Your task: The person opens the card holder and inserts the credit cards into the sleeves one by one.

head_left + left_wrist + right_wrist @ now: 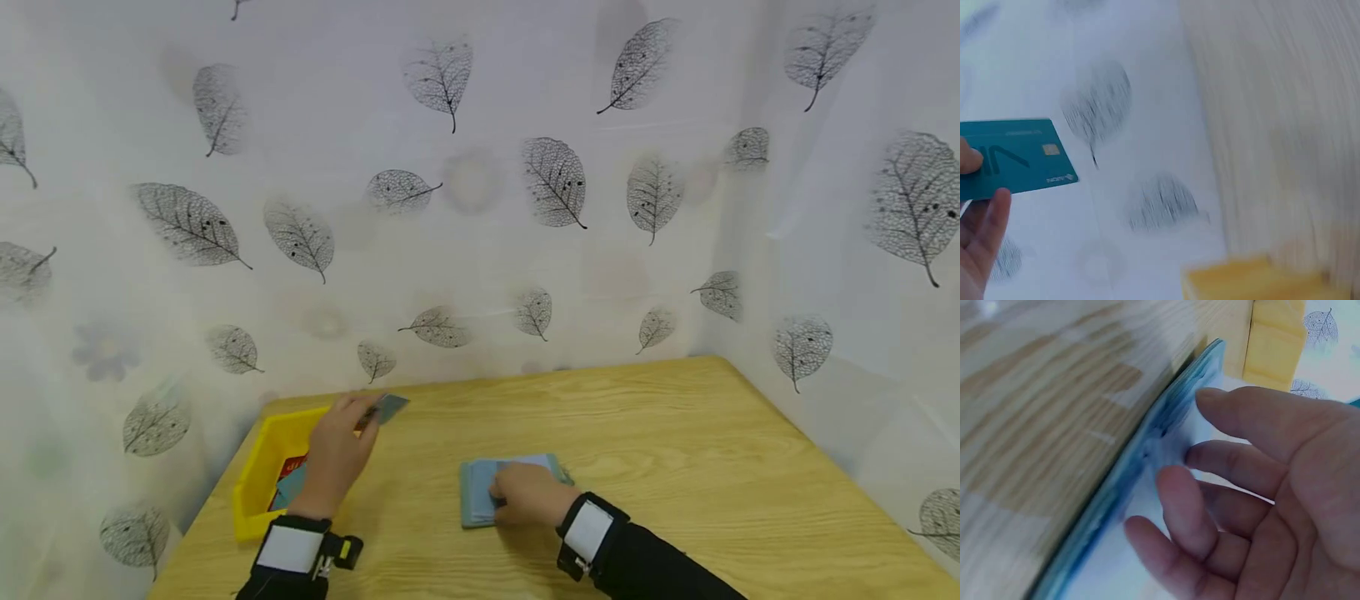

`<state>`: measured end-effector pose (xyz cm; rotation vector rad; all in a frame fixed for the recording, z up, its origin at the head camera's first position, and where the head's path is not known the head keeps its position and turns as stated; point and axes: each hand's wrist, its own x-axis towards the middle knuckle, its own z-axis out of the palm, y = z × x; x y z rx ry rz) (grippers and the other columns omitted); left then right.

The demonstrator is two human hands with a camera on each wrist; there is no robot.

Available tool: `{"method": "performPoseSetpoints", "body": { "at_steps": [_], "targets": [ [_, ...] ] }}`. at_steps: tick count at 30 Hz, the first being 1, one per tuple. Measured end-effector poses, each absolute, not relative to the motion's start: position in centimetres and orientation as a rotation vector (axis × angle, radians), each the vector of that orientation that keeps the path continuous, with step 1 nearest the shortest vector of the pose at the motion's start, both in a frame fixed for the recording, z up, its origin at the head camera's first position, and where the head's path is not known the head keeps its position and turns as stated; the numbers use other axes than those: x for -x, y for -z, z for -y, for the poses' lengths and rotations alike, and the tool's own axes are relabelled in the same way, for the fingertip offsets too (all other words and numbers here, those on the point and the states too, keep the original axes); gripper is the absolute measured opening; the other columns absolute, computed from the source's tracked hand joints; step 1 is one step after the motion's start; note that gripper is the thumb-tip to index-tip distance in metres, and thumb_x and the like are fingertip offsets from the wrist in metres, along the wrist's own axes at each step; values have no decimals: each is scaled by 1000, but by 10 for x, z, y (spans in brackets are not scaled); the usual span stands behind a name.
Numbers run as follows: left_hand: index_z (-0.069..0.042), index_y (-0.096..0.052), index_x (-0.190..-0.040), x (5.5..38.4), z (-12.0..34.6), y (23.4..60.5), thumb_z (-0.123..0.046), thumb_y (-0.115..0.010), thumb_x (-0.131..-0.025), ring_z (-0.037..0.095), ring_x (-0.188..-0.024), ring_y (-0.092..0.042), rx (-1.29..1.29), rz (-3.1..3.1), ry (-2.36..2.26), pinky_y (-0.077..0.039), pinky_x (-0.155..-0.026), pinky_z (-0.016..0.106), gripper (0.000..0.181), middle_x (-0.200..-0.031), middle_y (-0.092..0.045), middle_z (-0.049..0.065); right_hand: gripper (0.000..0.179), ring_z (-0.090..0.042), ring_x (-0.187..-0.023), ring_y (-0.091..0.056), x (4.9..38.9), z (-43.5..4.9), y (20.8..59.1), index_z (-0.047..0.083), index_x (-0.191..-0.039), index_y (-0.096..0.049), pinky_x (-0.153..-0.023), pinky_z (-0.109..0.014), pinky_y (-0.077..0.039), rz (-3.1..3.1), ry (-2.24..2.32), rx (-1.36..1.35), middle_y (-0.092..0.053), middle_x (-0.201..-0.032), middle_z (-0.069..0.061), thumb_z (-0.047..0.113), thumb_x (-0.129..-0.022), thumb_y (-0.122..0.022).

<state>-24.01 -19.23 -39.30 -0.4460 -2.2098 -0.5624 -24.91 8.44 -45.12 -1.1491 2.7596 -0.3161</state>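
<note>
My left hand [337, 458] is raised near the yellow bin, pinching a teal bank card [1016, 175] between thumb and fingers. The card's chip and printed letters face the left wrist camera. A thin light-blue booklet [480, 492] with several layered leaves lies on the table, right of the bin. Over its right part lies my right hand [532, 493], the fingers loosely bent. In the right wrist view the fingertips [1169, 481] are spread apart at the pale inner page, with no object visible between them.
A yellow bin [251, 492] stands at the table's left side, with red and teal cards [292, 483] inside, partly hidden by my left forearm. The wooden table [675, 442] meets a white leaf-printed curtain [480, 250] at the back and sides.
</note>
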Motion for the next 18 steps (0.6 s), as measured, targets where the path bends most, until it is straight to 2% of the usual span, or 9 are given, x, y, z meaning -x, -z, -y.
{"method": "performPoseSetpoints", "body": {
  "at_steps": [2, 3, 5, 8, 11, 14, 16, 18],
  "targets": [
    [-1, -65, -120, 241, 171, 398, 2, -76, -79, 17, -66, -65, 508, 2245, 686, -54, -57, 29, 42, -90, -68, 10, 20, -9, -72, -57, 253, -91, 452, 7, -89, -71, -63, -21, -45, -2741, 360, 1142, -64, -84, 5, 26, -86, -73],
    [-2, -63, -123, 241, 162, 403, 1, -76, -80, 14, -64, -64, 535, 2270, 747, -53, -57, 27, 45, -90, -69, 9, 25, -11, -81, -62, 255, -95, 452, 7, -101, -73, -69, -24, -49, -2733, 388, 1122, -69, -96, 2, 27, -87, -72],
    [-5, -62, -125, 240, 144, 413, -2, -77, -81, 9, -62, -60, 567, 2334, 861, -50, -56, 23, 46, -89, -70, 6, 39, -14, -90, -66, 257, -103, 450, 6, -120, -68, -77, -29, -52, -2700, 510, 1065, -70, -112, -5, 28, -88, -71],
    [-8, -64, -121, 236, 120, 429, -5, -76, -82, 3, -61, -55, 603, 2418, 1015, -47, -55, 22, 40, -89, -69, 3, 42, -10, -84, -65, 260, -112, 445, 4, -126, -63, -73, -28, -52, -2613, 765, 1003, -69, -115, -9, 27, -92, -67],
    [-8, -62, -122, 233, 101, 443, -5, -73, -85, 1, -61, -55, 616, 2472, 1184, -47, -54, 21, 39, -89, -68, 2, 34, -9, -85, -64, 261, -115, 440, 3, -122, -62, -71, -26, -51, -2467, 1058, 1004, -68, -113, -9, 25, -97, -60],
    [-4, -57, -127, 233, 85, 452, -4, -71, -87, 2, -62, -57, 607, 2479, 1328, -47, -53, 21, 43, -89, -67, 4, 17, -9, -78, -60, 260, -117, 436, 7, -105, -63, -66, -24, -46, -2392, 1243, 992, -66, -96, -4, 21, -100, -55],
    [-3, -54, -129, 234, 78, 456, -4, -70, -88, 6, -66, -61, 584, 2487, 1377, -50, -56, 21, 45, -90, -68, 5, 12, -7, -67, -52, 260, -119, 436, 8, -93, -61, -60, -24, -41, -2407, 1313, 935, -59, -81, 0, 17, -99, -55],
    [-2, -54, -130, 236, 74, 457, -6, -71, -87, 13, -77, -66, 550, 2519, 1361, -53, -63, 25, 46, -96, -69, 7, 20, -8, -59, -40, 261, -122, 437, 9, -80, -52, -56, -24, -34, -2485, 1333, 864, -46, -70, 2, 16, -98, -57]
  ]
}}
